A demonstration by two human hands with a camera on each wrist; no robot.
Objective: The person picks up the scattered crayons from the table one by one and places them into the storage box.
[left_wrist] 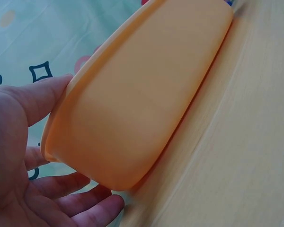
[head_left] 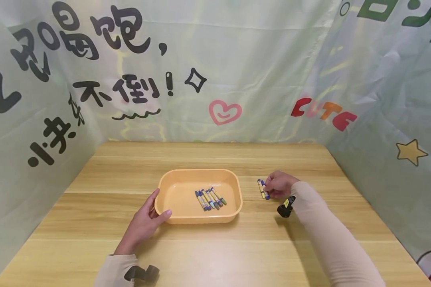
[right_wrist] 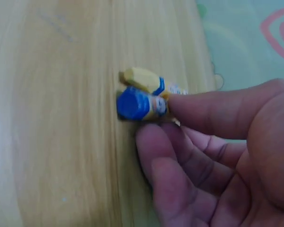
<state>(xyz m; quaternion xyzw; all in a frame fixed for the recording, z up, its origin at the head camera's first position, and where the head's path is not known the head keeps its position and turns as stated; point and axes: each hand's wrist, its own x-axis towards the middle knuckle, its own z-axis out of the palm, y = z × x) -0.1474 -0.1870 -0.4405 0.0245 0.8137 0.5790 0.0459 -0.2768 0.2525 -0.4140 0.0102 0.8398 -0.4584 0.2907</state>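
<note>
My left hand [head_left: 143, 224] grips the left end of a light-orange plastic basin [head_left: 197, 220], thumb at the rim and the other fingers around the outside of the end wall. Several crayons [head_left: 210, 199] with yellow wrappers lie side by side inside it, right of its middle. To the right of the basin, my right hand [head_left: 279, 183] pinches a blue-ended crayon [right_wrist: 135, 104] between thumb and fingers, low over the table. Right beside it lies a yellow-tipped crayon [right_wrist: 142, 79], its far part hidden behind the thumb in the right wrist view.
The wooden table [head_left: 208, 255] carries the basin and crayons. Printed cloth walls [head_left: 265, 79] stand along its back and both sides. A black strap-on device [head_left: 286, 206] sits on the right wrist, another [head_left: 141, 274] on the left.
</note>
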